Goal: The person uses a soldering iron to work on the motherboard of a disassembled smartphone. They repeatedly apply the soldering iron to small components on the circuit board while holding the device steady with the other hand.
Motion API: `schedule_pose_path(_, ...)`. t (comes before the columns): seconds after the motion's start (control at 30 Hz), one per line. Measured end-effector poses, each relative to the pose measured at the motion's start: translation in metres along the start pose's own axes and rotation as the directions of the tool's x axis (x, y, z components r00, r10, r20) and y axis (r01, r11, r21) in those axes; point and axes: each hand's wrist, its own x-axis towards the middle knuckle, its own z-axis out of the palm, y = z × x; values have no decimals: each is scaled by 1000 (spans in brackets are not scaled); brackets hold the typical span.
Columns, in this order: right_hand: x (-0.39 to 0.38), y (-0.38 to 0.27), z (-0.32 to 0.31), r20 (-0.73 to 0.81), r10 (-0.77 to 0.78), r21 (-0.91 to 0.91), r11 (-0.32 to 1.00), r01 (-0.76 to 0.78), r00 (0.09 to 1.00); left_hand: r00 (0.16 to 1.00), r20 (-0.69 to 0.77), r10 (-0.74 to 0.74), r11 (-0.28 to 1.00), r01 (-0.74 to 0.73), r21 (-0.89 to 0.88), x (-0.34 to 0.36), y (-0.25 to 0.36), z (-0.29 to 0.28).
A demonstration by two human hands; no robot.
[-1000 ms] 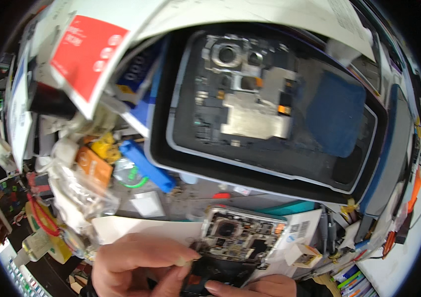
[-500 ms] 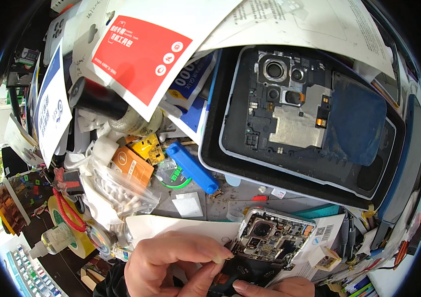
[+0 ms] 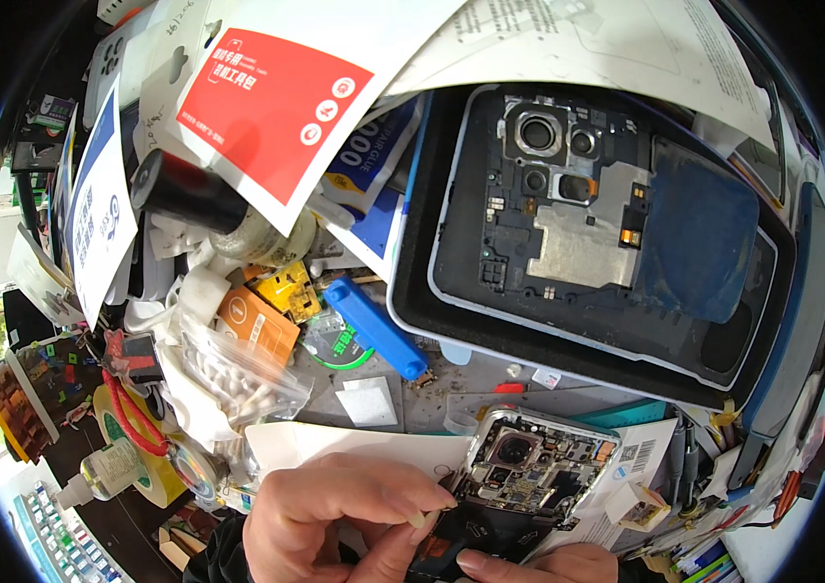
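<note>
- The opened phone (image 3: pixel 534 471) lies on the near side of the black-lined tray (image 3: pixel 404 291), its camera and circuit board bare at the end towards the tray and its dark lower part away from it.
- The left hand (image 3: pixel 335 525) is on the near side of the tray, at the phone's left edge; thumb and forefinger are drawn close in a narrow pinch. I cannot tell whether something small sits between them.
- The right hand (image 3: pixel 548 564) is further from the tray, one digit against the phone's dark lower part; the picture edge cuts it off, so I cannot tell whether it grips anything.
- White card (image 3: pixel 320 442) shows beside the phone, on the tray's near side.
- Inside the tray lies a dark phone-shaped part (image 3: pixel 505 243) with camera rings and a metal plate, a dark blue pad (image 3: pixel 699 233) over one end.
- Just left of the tray's near corner is a blue bar (image 3: pixel 373 328); further left are an orange card (image 3: pixel 259 323) and a clear bag of cotton swabs (image 3: pixel 242 374).
- Left of the tray's far part, a black-capped bottle (image 3: pixel 189 191) leans beneath a red-and-white sheet (image 3: pixel 276 117).
- A small open white box (image 3: pixel 636 505) stands nearer than the tray, right of the phone.
</note>
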Motion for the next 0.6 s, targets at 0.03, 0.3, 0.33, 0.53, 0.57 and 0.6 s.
schedule_pose_path(0.03,0,0,0,1,0,0,1000,0,1000,1000,-1,-2,1000,2,0,0,0,0)
schedule_pose_path(0.3,-1,1,0,-9,-4,6,1000,4,1000,1000,3,-7,1000,7,-12,-1,0,0)
schedule_pose_path(0.33,-1,1,0,-12,-5,6,1000,5,1000,1000,3,-8,1000,8,-15,-1,0,0)
schedule_pose_path(0.53,2,1,3,-37,-9,-1,1000,9,999,1000,0,-12,999,12,-33,0,1,0)
schedule_pose_path(0.57,3,1,2,-41,-12,-4,1000,12,999,1000,-1,-10,999,10,-39,0,1,0)
schedule_pose_path(0.6,4,1,0,-19,-10,0,1000,10,1000,1000,-3,-7,999,7,-36,0,0,0)
